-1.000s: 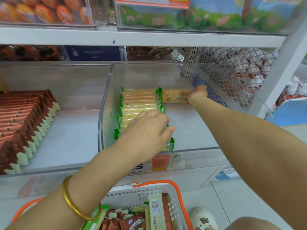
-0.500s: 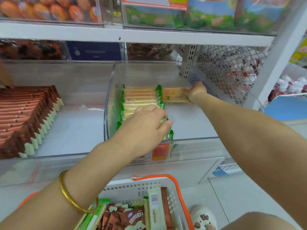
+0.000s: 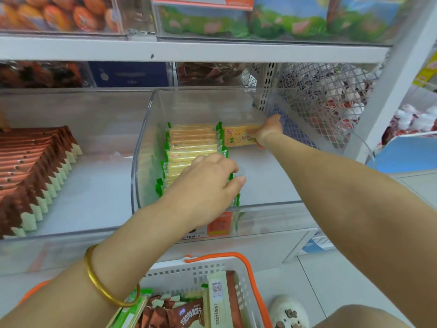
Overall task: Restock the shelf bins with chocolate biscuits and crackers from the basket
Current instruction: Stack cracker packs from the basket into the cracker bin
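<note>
1. The right hand (image 3: 268,132) is stretched deep into the clear bin (image 3: 142,162). It's pinching one cracker packet (image 3: 238,137) by its right end, with the printed face up toward the camera.
2. That packet is just to the right of the far end of the row of cracker packets (image 3: 192,147). The row stands on edge along the bin's left side.
3. The left hand (image 3: 208,183) sits on top of the near half of that row, nearer the camera than the right hand. Its fingers are bent down over the packets and the thumb sticks out to the right. Honestly can't tell if it's gripping any or just pressing on them.
4. There's a gold bangle (image 3: 104,287) on the left wrist.
5. Left of the left hand, past the bin wall, the chocolate biscuits (image 3: 35,169) stand in a long slanted line.
6. Below both forearms is the basket (image 3: 179,271) with orange handles. It has brown biscuit packs (image 3: 179,313) and a few green-edged ones inside.
7. A shoe (image 3: 288,313) is on the floor, just right of the basket.
</note>
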`<act>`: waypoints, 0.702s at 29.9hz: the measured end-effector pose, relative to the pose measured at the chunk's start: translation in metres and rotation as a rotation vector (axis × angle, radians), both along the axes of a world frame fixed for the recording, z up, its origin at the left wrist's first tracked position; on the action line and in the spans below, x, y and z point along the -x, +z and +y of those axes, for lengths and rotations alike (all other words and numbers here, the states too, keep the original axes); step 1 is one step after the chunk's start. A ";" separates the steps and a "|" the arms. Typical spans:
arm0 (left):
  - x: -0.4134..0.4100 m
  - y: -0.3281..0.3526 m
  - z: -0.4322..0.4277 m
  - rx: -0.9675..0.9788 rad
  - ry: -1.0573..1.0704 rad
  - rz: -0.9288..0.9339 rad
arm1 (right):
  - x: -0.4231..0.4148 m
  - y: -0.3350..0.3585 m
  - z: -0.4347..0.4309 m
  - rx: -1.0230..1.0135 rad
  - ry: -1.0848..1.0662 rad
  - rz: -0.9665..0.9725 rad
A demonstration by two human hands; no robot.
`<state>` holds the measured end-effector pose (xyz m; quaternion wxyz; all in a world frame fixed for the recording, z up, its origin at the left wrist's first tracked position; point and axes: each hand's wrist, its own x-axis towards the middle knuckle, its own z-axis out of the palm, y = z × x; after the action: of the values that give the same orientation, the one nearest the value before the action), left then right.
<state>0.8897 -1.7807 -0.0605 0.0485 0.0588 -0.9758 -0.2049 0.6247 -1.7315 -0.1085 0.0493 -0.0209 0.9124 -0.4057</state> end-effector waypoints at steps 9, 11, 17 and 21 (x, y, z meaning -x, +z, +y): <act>0.001 -0.002 0.002 -0.004 -0.002 -0.009 | 0.007 -0.002 0.010 -0.016 -0.078 0.022; 0.002 -0.001 0.003 -0.006 0.001 -0.013 | 0.006 -0.002 0.006 -0.019 -0.067 0.036; 0.001 -0.001 0.004 0.004 -0.002 -0.013 | 0.005 -0.001 0.000 0.006 -0.059 0.026; -0.002 0.000 0.003 0.000 -0.005 0.005 | 0.006 0.004 0.007 0.024 -0.070 -0.011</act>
<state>0.8913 -1.7773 -0.0600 0.0505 0.0555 -0.9759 -0.2049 0.6182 -1.7241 -0.1042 0.0398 0.0125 0.9073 -0.4184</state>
